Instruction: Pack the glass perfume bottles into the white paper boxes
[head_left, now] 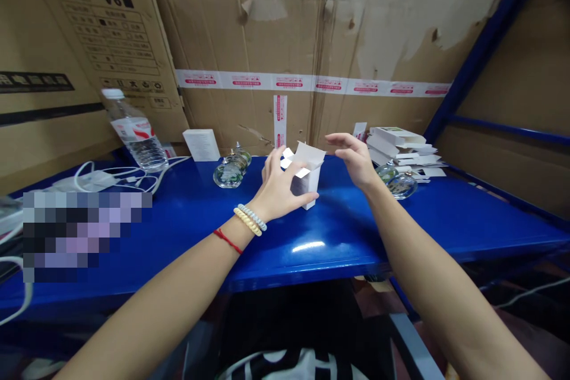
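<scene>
Yellow coil (247,222), grey coil (253,217), red cord bracelet (228,241)

A glossy blue tabletop (481,214) is seen, with a streak of light reflected near its front edge. An open white carton (313,184) is stood upright near the middle, its flaps raised. To the left, round glass bottles (229,173) are clustered, and a closed white carton (202,145) is set behind them. Farther left, a plastic water bottle (143,145) is placed beside tangled white cables (129,178); the area in front is obscured by pixelation. On the right, further glass bottles (404,186), partly hidden, are positioned before piled white cartons (396,145).
</scene>
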Demonstrator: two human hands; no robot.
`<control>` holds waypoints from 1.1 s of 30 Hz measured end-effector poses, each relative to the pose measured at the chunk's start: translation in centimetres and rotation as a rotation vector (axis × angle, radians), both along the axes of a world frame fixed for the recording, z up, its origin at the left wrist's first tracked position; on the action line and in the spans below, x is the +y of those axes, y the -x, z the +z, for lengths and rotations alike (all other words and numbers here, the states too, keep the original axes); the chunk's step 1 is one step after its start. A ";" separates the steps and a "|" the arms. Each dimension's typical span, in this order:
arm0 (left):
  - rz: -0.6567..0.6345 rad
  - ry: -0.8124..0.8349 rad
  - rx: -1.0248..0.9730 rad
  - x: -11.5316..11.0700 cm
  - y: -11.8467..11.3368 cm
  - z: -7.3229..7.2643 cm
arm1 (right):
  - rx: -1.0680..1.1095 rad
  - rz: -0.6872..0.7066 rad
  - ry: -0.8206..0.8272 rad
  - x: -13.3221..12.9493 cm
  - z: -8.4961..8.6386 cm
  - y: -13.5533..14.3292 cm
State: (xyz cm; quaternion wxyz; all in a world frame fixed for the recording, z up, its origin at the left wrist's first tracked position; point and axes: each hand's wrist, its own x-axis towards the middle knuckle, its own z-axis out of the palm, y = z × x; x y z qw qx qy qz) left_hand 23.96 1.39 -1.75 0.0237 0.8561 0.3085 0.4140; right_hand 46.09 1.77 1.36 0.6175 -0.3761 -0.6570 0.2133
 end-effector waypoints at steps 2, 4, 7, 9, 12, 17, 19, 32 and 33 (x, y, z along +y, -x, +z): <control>-0.014 0.046 -0.075 0.3 -0.2 -0.5 | -0.004 -0.164 -0.018 0.5 -0.2 -0.6; -0.053 0.093 -0.117 0.5 -0.3 -0.8 | -0.018 -0.286 -0.014 0.9 -0.6 -1.1; -0.085 0.108 -0.134 0.9 -0.2 -0.7 | -0.058 -0.381 0.017 1.6 -1.2 -1.7; -0.093 0.096 -0.132 1.0 0.0 -0.4 | -0.081 -0.407 0.049 1.8 -1.5 -1.9; -0.106 0.100 -0.124 1.3 0.5 0.0 | -0.083 -0.339 0.099 1.5 -1.3 -1.8; -0.054 0.132 -0.168 1.7 0.8 -0.1 | -0.115 0.170 0.316 0.0 -0.8 -0.3; -0.066 0.152 -0.228 2.1 0.8 -0.3 | -0.171 0.355 0.396 -0.3 -0.8 0.6; -0.792 0.866 -0.825 1.8 2.0 1.8 | -0.052 0.571 0.414 -1.1 -1.9 5.2; -0.765 0.858 -0.854 1.9 1.8 1.7 | -0.051 0.562 0.413 -1.0 -1.9 5.2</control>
